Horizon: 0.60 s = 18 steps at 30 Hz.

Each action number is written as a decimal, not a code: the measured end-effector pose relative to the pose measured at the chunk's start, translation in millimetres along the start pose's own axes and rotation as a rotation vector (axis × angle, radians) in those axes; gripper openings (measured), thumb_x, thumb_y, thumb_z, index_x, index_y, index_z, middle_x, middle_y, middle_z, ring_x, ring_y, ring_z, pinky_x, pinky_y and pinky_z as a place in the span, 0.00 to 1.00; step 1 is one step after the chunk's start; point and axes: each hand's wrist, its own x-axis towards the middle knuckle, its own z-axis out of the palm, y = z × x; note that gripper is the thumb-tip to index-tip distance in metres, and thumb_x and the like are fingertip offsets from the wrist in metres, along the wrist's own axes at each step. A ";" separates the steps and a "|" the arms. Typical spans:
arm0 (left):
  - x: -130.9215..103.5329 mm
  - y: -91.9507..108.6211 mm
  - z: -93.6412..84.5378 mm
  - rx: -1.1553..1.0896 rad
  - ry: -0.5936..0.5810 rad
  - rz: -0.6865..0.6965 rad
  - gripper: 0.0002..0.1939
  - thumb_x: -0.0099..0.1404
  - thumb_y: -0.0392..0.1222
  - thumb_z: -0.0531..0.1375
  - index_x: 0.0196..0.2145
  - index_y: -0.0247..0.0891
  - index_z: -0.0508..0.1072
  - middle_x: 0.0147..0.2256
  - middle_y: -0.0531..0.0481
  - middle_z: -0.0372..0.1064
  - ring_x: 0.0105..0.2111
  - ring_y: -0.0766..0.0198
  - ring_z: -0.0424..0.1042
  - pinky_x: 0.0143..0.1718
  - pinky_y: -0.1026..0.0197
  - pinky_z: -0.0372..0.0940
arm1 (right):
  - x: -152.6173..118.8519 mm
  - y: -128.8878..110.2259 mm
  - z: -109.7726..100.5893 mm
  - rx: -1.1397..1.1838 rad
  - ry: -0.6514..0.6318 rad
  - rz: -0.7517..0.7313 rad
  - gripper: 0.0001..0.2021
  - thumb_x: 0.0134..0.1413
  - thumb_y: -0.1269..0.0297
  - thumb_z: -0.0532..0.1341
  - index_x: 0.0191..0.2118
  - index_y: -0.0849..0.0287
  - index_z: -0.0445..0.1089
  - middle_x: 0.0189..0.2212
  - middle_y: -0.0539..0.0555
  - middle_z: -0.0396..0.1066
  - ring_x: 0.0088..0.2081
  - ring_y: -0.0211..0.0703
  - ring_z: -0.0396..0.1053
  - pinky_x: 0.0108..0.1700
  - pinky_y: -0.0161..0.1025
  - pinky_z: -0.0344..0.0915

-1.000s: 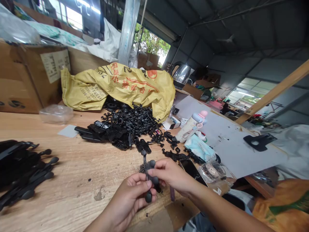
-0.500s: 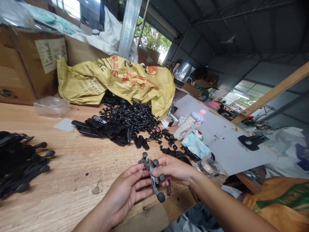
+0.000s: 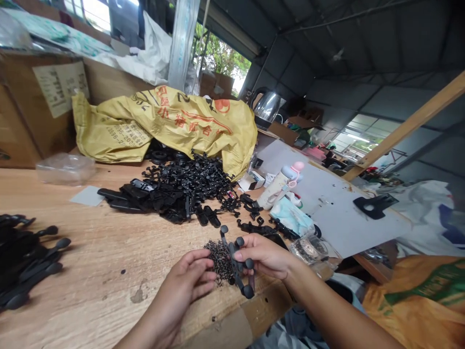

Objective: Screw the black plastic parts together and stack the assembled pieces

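My right hand (image 3: 267, 256) grips a black bracket (image 3: 238, 264) whose several arms end in round knobs. It is held tilted above the near table edge, thumb on its middle. To its left, my left hand (image 3: 191, 276) is apart from the bracket, fingers loosely curled and separated, with nothing visible in them. Between the two hands lies a pile of small dark screws (image 3: 218, 259) on the wooden table, which the bracket partly covers. A dark purple rod-like thing (image 3: 252, 281) shows behind the bracket, mostly hidden.
A heap of small black parts (image 3: 196, 182) lies ahead beneath a yellow sack (image 3: 174, 128). Similar knobbed brackets (image 3: 29, 264) are stacked at left. A bottle (image 3: 276, 189), a blue-white packet (image 3: 290, 215) and a clear plastic bag (image 3: 308, 247) sit at right. A cardboard box (image 3: 39, 111) stands back left.
My left hand has drawn away leftward from the bracket, which stays in my right hand and has shifted slightly right. More of the screw pile now shows between them.
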 end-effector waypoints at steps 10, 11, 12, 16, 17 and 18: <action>43.0 68.2 -7.7 1.605 0.119 0.785 0.17 0.61 0.38 0.47 0.43 0.32 0.70 0.43 0.36 0.69 0.44 0.50 0.67 0.47 0.47 0.58 | -33.1 15.2 -34.8 0.170 0.217 -0.203 0.12 0.35 0.64 0.68 0.25 0.65 0.66 0.15 0.45 0.63 0.14 0.26 0.58 0.15 0.25 0.53; 53.5 79.2 2.1 1.741 0.033 0.861 0.17 0.61 0.34 0.46 0.43 0.31 0.71 0.42 0.36 0.70 0.43 0.51 0.67 0.45 0.48 0.60 | -34.1 16.1 -36.7 0.183 0.216 -0.209 0.12 0.35 0.64 0.68 0.25 0.65 0.66 0.15 0.45 0.63 0.14 0.26 0.58 0.15 0.25 0.53; 64.8 87.9 13.2 1.806 -0.059 0.901 0.18 0.60 0.31 0.46 0.41 0.33 0.71 0.41 0.38 0.70 0.42 0.53 0.67 0.45 0.50 0.60 | -34.8 16.5 -38.1 0.195 0.213 -0.213 0.12 0.35 0.64 0.68 0.24 0.65 0.66 0.15 0.45 0.63 0.14 0.26 0.58 0.15 0.25 0.53; 108.8 96.9 52.1 1.869 -0.343 0.920 0.15 0.57 0.28 0.49 0.31 0.37 0.75 0.36 0.41 0.70 0.41 0.56 0.66 0.45 0.53 0.59 | -39.6 16.3 -41.2 0.220 0.218 -0.204 0.13 0.33 0.63 0.68 0.24 0.65 0.66 0.15 0.45 0.64 0.14 0.26 0.58 0.15 0.25 0.53; 117.5 95.5 57.8 1.865 -0.377 0.913 0.14 0.56 0.27 0.50 0.28 0.36 0.74 0.36 0.40 0.70 0.41 0.55 0.66 0.46 0.51 0.58 | -41.7 16.4 -41.9 0.224 0.224 -0.198 0.14 0.32 0.63 0.69 0.24 0.65 0.66 0.15 0.46 0.64 0.14 0.27 0.59 0.15 0.25 0.54; 124.6 94.1 61.8 1.850 -0.400 0.906 0.13 0.55 0.26 0.50 0.26 0.35 0.74 0.36 0.39 0.70 0.42 0.53 0.65 0.46 0.49 0.57 | -44.1 16.7 -42.9 0.230 0.233 -0.192 0.14 0.32 0.63 0.69 0.25 0.65 0.66 0.15 0.46 0.65 0.15 0.27 0.59 0.16 0.25 0.54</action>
